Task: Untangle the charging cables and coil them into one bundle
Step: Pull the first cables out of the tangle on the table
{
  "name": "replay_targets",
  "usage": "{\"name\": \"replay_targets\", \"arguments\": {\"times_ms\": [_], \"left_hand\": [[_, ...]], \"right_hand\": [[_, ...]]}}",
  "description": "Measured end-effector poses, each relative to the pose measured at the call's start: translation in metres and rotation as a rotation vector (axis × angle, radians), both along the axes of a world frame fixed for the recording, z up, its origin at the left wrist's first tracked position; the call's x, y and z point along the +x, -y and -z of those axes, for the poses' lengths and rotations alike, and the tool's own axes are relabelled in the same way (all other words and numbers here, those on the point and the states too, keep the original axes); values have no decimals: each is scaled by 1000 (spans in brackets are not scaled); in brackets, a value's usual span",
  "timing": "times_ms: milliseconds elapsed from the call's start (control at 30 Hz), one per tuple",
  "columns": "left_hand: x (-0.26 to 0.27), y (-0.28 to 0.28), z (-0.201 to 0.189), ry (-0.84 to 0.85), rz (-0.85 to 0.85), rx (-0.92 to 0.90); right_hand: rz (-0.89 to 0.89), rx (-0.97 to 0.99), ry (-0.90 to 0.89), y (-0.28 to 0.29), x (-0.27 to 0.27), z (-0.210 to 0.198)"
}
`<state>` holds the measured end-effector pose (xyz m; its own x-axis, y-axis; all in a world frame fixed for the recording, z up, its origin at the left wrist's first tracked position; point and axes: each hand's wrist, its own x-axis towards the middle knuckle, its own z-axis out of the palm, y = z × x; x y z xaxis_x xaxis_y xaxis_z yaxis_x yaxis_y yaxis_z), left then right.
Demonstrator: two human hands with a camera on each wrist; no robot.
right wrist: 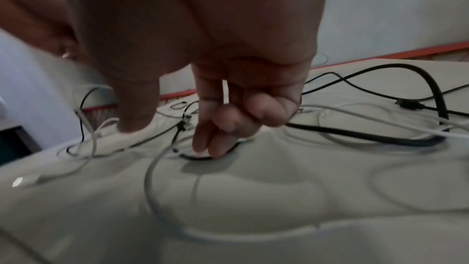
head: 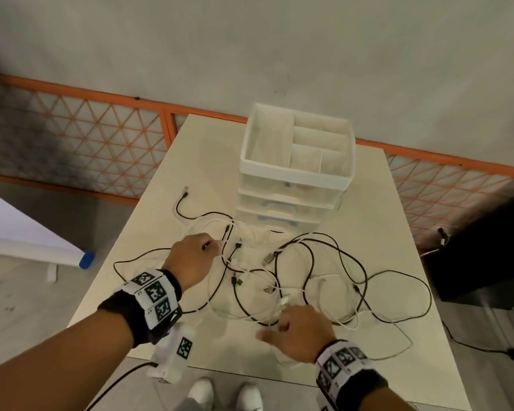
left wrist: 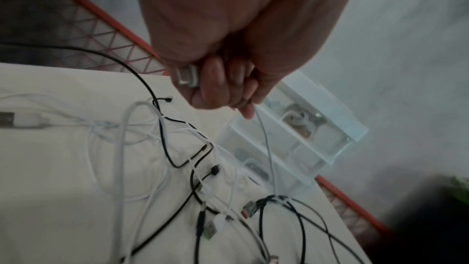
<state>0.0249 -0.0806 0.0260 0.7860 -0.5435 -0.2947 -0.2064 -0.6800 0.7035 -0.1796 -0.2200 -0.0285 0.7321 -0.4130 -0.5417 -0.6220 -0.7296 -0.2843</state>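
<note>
Several black and white charging cables [head: 279, 280] lie tangled across the middle of the white table [head: 190, 173]. My left hand [head: 195, 258] is at the left side of the tangle, curled into a fist. In the left wrist view, my left hand [left wrist: 228, 91] pinches a thin white cable [left wrist: 266, 148] that runs down to a knot of black cables. My right hand [head: 300, 330] hovers at the front of the tangle. The right wrist view shows my right hand [right wrist: 213, 127] with two straight fingers touching a black cable [right wrist: 198, 157], thumb apart, nothing pinched.
A white plastic drawer organiser [head: 294, 161] stands at the back of the table, close behind the cables. An orange mesh fence [head: 86, 137] runs behind the table. A black box [head: 487, 247] sits off the right edge. One black cable loop [head: 398, 292] reaches toward the right edge.
</note>
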Motion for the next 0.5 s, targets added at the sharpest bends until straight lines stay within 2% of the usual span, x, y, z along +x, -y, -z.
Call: {"name": "replay_targets", "arguments": {"times_ms": [100, 200, 300, 433, 500], "left_hand": [[4, -3, -8, -150, -74, -108], [12, -11, -15, -329, -126, -217], [22, -21, -19, -406, -158, -260], [36, -35, -21, -482, -211, -325], [40, -38, -25, -571, -239, -431]], "right_hand": [[-36, 1, -157, -4, -3, 8], [-8, -23, -72, 2, 3, 2], [100, 0, 153, 21, 21, -39], [309, -5, 650, 39, 37, -123], [349, 53, 797, 35, 38, -154]]}}
